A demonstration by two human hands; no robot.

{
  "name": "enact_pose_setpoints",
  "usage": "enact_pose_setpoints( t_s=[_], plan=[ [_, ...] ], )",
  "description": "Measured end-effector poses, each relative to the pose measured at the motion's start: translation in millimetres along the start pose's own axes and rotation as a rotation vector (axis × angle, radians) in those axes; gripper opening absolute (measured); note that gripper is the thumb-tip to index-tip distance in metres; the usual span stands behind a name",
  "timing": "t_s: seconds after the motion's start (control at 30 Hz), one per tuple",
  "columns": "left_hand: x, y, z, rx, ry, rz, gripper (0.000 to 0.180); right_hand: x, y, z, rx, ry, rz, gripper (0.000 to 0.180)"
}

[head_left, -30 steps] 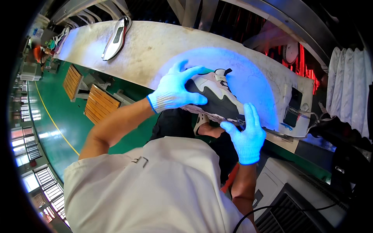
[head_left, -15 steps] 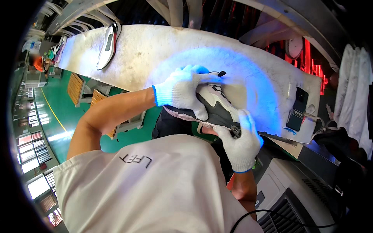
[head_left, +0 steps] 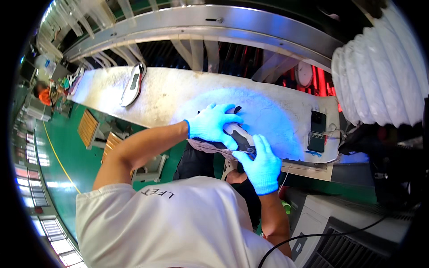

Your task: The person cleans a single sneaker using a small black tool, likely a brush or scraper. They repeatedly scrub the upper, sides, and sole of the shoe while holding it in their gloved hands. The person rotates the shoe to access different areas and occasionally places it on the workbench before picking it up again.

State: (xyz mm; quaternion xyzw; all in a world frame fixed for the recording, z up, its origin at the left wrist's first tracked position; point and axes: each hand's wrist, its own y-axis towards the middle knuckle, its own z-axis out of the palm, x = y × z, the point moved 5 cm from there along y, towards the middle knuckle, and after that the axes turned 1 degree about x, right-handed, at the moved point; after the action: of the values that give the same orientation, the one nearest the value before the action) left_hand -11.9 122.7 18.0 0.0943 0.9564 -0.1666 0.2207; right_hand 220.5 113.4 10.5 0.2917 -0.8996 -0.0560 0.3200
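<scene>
A dark grey and white sports shoe upper (head_left: 243,142) lies on its side at the near edge of the bench under blue light. My left hand (head_left: 210,126), in a knit glove, is closed around its middle, thumb on the near side and fingers over the far side. My right hand (head_left: 262,169), gloved too, grips its right end between thumb and fingers. The gloves cover much of the shoe, and a pinkish lower edge (head_left: 210,148) shows below my left hand. A black tab (head_left: 237,109) sticks up beside the left fingers.
The pale bench (head_left: 165,89) carries a white and dark shoe sole (head_left: 132,89) at left and a dark phone (head_left: 317,129) at right. Behind runs a metal rail (head_left: 250,20) with hanging clear strips. A white ribbed hose (head_left: 380,76) hangs at right, above a grey machine (head_left: 321,228).
The view has shifted, showing more of the rail and the hose. Blue light now covers both gloves. My hands keep hold of the shoe, and less of its side shows.
</scene>
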Motion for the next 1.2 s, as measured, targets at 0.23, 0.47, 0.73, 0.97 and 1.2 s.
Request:
enact_pose_setpoints(
  t_s=[0.23,0.47,0.73,0.97,1.2],
  plan=[
    [9,23,12,-0.129,-0.263,-0.064,0.047,-9,4,-1,-0.03,0.189,-0.031,0.078],
    [-99,-3,30,-0.177,0.256,0.198,0.087,-122,-43,43,-0.481,1.156,0.722,0.038],
    [-82,-85,-110,-0.644,-0.369,0.299,0.09,-117,38,27,0.054,1.129,0.594,0.028],
    [76,-108,-12,-0.511,0.104,0.153,0.082,-45,102,10,0.364,0.842,0.321,0.024],
    [16,-93,-9,-0.296,0.099,0.057,0.132,-35,94,11,0.342,0.728,0.435,0.025]
  ],
)
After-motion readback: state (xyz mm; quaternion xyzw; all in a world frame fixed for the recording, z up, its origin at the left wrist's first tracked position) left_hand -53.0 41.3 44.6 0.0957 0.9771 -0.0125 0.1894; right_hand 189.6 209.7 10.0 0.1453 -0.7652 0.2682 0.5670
